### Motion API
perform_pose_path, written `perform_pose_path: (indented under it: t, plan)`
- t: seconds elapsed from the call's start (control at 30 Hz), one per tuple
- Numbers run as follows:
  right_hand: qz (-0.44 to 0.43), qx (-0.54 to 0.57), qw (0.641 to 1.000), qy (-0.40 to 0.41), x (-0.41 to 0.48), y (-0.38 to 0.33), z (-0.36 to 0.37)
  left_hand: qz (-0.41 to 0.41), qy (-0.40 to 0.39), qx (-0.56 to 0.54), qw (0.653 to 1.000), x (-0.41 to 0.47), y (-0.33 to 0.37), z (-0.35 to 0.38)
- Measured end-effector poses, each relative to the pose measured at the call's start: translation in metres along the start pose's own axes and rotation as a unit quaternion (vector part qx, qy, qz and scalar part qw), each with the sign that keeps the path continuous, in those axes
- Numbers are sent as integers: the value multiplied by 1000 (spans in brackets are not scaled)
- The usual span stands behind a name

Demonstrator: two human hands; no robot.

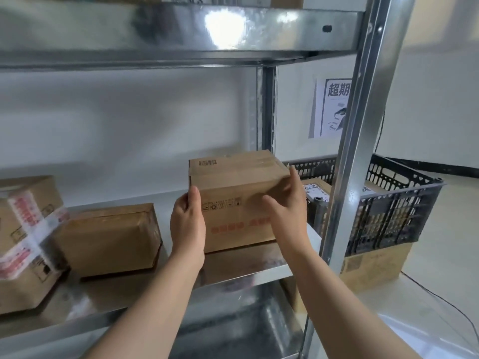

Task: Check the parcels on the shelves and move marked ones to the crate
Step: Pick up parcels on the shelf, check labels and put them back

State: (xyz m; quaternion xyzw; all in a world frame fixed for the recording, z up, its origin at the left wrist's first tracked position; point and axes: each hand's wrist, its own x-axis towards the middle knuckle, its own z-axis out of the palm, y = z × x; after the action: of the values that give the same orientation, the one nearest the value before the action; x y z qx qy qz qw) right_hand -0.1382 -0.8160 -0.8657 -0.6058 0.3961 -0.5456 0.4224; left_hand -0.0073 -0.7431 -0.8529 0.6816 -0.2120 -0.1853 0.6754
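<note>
A brown cardboard parcel [233, 187] with a barcode on top and red print on its front stands at the right end of the metal shelf [241, 270]. My left hand [188, 224] grips its left front edge. My right hand [287, 203] is blurred and clasps its right front corner. The black plastic crate [394, 211] sits to the right, beyond the shelf post, with labelled parcels inside.
A plain brown parcel [108, 239] lies left of the held one. A bigger box with red-and-white tape [26, 239] is at the far left. The steel upright [363, 141] stands between shelf and crate. The crate rests on a cardboard box [373, 265]. A paper sign [331, 107] hangs on the wall.
</note>
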Motion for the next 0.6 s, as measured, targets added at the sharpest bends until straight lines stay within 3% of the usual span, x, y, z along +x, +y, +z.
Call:
perform_pose_path:
  t: [0.2, 0.6]
  plan:
    - [39, 35, 998, -37, -22, -4, -5, -4, 25, -14, 1000, -6, 1, -11]
    - [46, 68, 995, -50, -34, 1, -6, -22, -10, -4, 1000, -14, -15, -23]
